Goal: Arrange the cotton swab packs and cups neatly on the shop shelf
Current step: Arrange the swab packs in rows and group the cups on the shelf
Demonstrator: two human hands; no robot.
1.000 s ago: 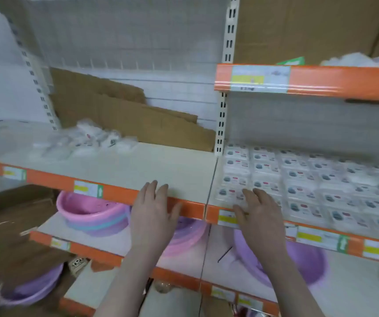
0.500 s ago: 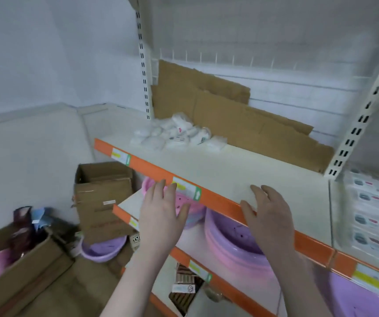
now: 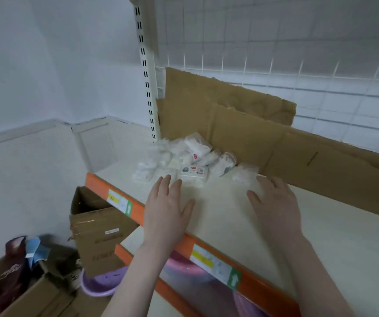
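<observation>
A loose heap of white cotton swab packs (image 3: 184, 156) lies at the back left of the cream shelf (image 3: 264, 225), against brown cardboard. One flat labelled pack (image 3: 194, 173) sits at the heap's front; a single pack (image 3: 244, 172) lies apart to the right. My left hand (image 3: 166, 210) hovers flat over the shelf's front, fingers straight, just short of the heap. My right hand (image 3: 273, 202) is spread with fingers straight, fingertips close to the single pack. Both hold nothing. No cups are visible.
Torn cardboard sheets (image 3: 264, 138) lean on the wire back panel. An orange price rail (image 3: 177, 239) edges the shelf. Pink and purple basins (image 3: 184, 268) sit on the lower shelf. Cardboard boxes (image 3: 97, 232) and a purple basin (image 3: 99, 284) stand on the floor at left.
The view has swung left from the stocked bay of packs to the heap. Both hands have moved forward over the shelf, closer to the loose packs.
</observation>
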